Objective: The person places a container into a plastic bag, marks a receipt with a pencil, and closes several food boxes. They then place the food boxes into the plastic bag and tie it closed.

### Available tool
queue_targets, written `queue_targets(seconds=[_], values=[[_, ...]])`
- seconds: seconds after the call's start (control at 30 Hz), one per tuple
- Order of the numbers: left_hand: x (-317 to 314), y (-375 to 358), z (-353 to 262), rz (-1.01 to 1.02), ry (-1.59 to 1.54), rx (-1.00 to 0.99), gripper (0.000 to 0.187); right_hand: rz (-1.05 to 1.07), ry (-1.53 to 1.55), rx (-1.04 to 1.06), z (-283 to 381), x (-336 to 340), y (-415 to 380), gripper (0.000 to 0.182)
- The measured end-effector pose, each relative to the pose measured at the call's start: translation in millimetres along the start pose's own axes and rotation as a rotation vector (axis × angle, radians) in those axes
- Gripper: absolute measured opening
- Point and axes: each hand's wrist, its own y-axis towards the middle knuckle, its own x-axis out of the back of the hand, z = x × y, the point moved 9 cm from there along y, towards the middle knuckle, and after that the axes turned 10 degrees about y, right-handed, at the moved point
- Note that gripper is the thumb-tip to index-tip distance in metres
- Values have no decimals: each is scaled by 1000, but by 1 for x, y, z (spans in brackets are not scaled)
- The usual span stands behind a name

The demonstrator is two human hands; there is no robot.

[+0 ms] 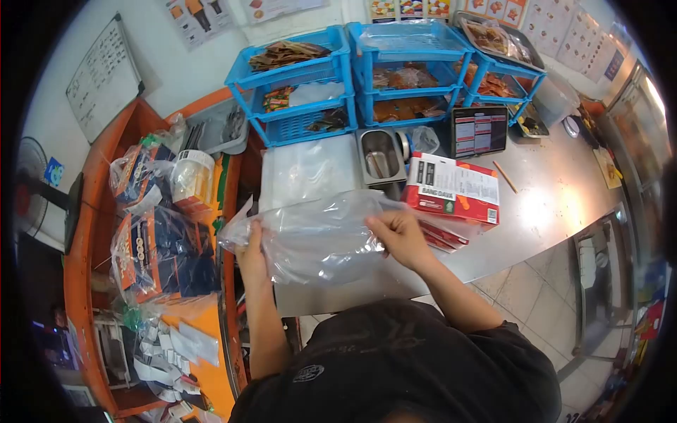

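A clear plastic bag is stretched sideways between my two hands, above the front edge of the steel table. My left hand grips its left end, fingers closed on the film. At the other end my right hand pinches the bag between thumb and fingers. Just right of that hand stands a red and white printed box, with flat red packets in front of it. Behind the bag lies a stack of clear plastic sheets or bags.
Blue tiered racks with packed goods line the back. A metal container, a tablet and a pencil are on the steel table. Bagged boxes sit on the orange counter to the left.
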Motion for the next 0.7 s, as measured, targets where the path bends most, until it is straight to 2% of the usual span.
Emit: queue_targets(seconds=[0.03, 0.1, 0.17, 0.2, 0.23, 0.3, 0.33, 0.37, 0.4, 0.43, 0.47, 0.5, 0.53, 0.57, 0.6, 0.63, 0.67, 0.7], values=[[3, 1, 3, 14, -3, 0, 24, -58, 17, -47, -14, 1, 0, 20], [4, 0, 28, 116, -7, 218, 25, -131, 34, -94, -31, 6, 0, 25], [16, 7, 49, 94, -32, 220, 32, 31, -153, 64, -22, -5, 3, 19], [28, 8, 56, 47, 50, 169, 35, 36, -346, -51, 18, -10, -13, 31], [38, 8, 59, -1, 132, 118, 39, 30, -346, -51, 19, -7, -14, 31], [48, 5, 66, -52, 219, 121, 45, 62, -412, 131, 31, -14, -22, 31], [53, 3, 63, -91, 287, 44, 45, -12, -20, 117, -17, -16, -13, 32], [57, 2, 59, -129, 356, -34, 45, -15, -19, 116, -13, -13, -13, 32], [57, 1, 64, -124, 358, -35, 45, 37, -99, -7, -15, -16, -13, 33], [53, -3, 54, -138, 565, -191, 47, 90, -178, -133, -22, -17, -14, 34], [46, -7, 44, -150, 770, -348, 48, 85, -176, -136, -31, -15, -13, 34], [40, -10, 43, -145, 773, -347, 48, 101, -53, -49, -39, -16, -10, 36], [32, -20, 28, -268, 1086, -451, 46, 118, 69, 39, -38, -19, -10, 37], [21, -32, 14, -395, 1400, -554, 44, 117, 72, 37, -43, -23, -13, 37], [14, -38, 7, -392, 1404, -554, 44, 64, 198, 18, -47, -24, -15, 38], [3, -37, 9, -199, 1208, -485, 39, 9, 324, 2, -49, -22, -15, 39], [-13, -41, 12, -12, 1005, -409, 33, 5, 325, 1, -46, -20, -14, 39], [-41, -50, 34, 305, 743, -181, 24, 106, 239, -101, -50, -27, -15, 38]])
